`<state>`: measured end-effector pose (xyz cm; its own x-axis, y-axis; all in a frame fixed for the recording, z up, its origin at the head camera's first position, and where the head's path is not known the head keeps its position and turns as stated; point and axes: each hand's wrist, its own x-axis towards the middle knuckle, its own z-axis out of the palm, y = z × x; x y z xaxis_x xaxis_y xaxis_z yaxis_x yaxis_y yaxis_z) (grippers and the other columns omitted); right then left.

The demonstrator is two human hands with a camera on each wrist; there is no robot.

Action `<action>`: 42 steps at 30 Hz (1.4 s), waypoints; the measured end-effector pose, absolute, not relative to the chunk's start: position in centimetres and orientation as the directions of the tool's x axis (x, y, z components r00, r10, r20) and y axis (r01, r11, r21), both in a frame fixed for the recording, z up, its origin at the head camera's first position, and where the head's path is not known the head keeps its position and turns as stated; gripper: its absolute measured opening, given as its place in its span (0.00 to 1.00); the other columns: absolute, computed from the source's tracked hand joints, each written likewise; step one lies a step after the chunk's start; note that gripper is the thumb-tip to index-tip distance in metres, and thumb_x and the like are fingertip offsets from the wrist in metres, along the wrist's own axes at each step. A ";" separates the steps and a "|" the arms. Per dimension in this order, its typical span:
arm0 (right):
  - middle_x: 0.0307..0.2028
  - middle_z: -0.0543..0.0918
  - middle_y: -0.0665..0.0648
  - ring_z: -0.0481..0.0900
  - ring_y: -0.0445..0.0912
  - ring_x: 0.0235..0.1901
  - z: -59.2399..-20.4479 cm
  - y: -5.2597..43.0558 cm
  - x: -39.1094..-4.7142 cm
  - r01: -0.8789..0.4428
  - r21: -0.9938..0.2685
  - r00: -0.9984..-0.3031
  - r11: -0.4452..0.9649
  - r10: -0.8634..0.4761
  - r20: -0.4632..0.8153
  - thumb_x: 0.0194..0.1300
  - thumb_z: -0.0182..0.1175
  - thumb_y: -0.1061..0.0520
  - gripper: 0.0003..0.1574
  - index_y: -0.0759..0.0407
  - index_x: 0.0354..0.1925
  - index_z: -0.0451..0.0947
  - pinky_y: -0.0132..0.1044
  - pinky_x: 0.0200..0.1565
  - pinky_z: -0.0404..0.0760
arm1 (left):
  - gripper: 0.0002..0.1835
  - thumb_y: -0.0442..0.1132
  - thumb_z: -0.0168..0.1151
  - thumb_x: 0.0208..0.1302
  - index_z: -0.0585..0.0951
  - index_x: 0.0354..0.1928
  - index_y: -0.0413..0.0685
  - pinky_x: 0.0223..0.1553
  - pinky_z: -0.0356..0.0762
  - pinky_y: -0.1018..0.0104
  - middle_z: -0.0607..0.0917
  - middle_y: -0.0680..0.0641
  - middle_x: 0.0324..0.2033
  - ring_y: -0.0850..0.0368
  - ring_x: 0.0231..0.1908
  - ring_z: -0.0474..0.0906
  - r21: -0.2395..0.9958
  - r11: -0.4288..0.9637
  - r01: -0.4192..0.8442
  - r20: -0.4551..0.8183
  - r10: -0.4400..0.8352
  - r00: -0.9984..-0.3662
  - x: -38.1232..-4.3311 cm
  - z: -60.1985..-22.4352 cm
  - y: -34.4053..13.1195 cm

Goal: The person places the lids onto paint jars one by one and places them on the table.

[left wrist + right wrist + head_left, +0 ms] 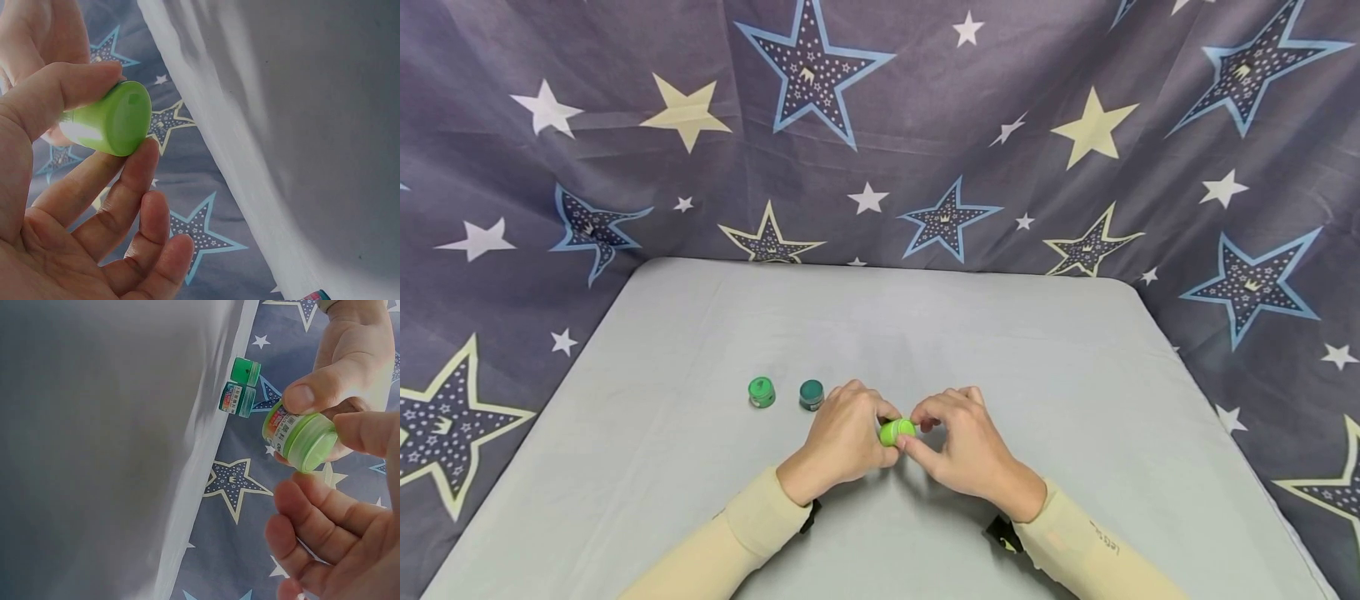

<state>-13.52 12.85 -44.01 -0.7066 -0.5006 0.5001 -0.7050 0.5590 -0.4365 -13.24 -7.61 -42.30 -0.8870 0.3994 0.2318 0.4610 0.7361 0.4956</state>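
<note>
1. While both hands meet low in the middle of the head view, a small light green jar (897, 431) sits between them, lifted just above the grey table (1037, 358).
2. The left hand (842, 442) pinches the jar: in the left wrist view, at the upper left of the frame, the thumb (59, 94) presses on one side of it and the index finger (125, 187) on the other, with the remaining fingers loosely curled below and touching nothing.
3. The right hand (962, 446) closes on the jar's other end; in the right wrist view, at the right of the frame, its fingertip (365, 431) touches the light green lid (309, 444), and the other fingers stay half spread beneath.
4. The jar's body carries a printed label (281, 428), too small to read.
5. To the left of the hands in the head view, a bright green jar (762, 392) and a dark teal jar (811, 394) stand on the table, close together, apart from the hands.
6. A star-patterned cloth (880, 125) hangs across the upper part of the frame.
</note>
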 end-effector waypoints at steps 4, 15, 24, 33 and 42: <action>0.28 0.85 0.48 0.79 0.42 0.30 -44.0 12.8 -13.5 -0.691 -0.443 -0.720 0.571 -0.492 0.489 0.59 0.75 0.46 0.12 0.50 0.32 0.84 0.41 0.43 0.64 | 0.11 0.41 0.83 0.42 0.91 0.31 0.56 0.42 0.71 0.61 0.87 0.58 0.30 0.60 0.34 0.73 0.491 0.738 0.463 0.231 0.403 -0.886 -13.2 -42.3 -7.6; 0.36 0.86 0.49 0.81 0.43 0.36 -43.9 12.9 -13.6 -0.732 -0.438 -0.679 0.522 -0.506 0.531 0.56 0.77 0.49 0.18 0.55 0.40 0.84 0.44 0.46 0.65 | 0.14 0.41 0.84 0.41 0.92 0.34 0.55 0.45 0.72 0.59 0.88 0.57 0.31 0.59 0.35 0.74 0.497 0.736 0.460 0.230 0.400 -0.887 -13.2 -42.3 -7.6; 0.42 0.86 0.42 0.81 0.39 0.44 -43.9 13.0 -13.7 -0.779 -0.451 -0.626 0.435 -0.565 0.537 0.51 0.77 0.58 0.22 0.50 0.46 0.84 0.46 0.50 0.63 | 0.16 0.42 0.85 0.41 0.92 0.36 0.53 0.45 0.72 0.59 0.89 0.56 0.32 0.58 0.35 0.74 0.497 0.726 0.475 0.242 0.409 -0.880 -13.2 -42.3 -7.7; 0.40 0.86 0.43 0.81 0.40 0.42 -44.0 13.0 -13.6 -0.776 -0.453 -0.631 0.440 -0.559 0.538 0.52 0.78 0.58 0.20 0.51 0.45 0.84 0.46 0.50 0.64 | 0.16 0.43 0.85 0.41 0.92 0.36 0.53 0.44 0.72 0.59 0.89 0.56 0.32 0.58 0.35 0.75 0.497 0.726 0.476 0.252 0.404 -0.879 -13.2 -42.3 -7.7; 0.36 0.85 0.44 0.82 0.44 0.37 -44.1 12.9 -13.6 -0.767 -0.451 -0.641 0.456 -0.543 0.542 0.56 0.77 0.55 0.15 0.53 0.42 0.85 0.45 0.49 0.66 | 0.15 0.41 0.84 0.41 0.92 0.35 0.55 0.44 0.72 0.60 0.89 0.57 0.32 0.59 0.35 0.74 0.495 0.732 0.468 0.243 0.400 -0.884 -13.2 -42.3 -7.6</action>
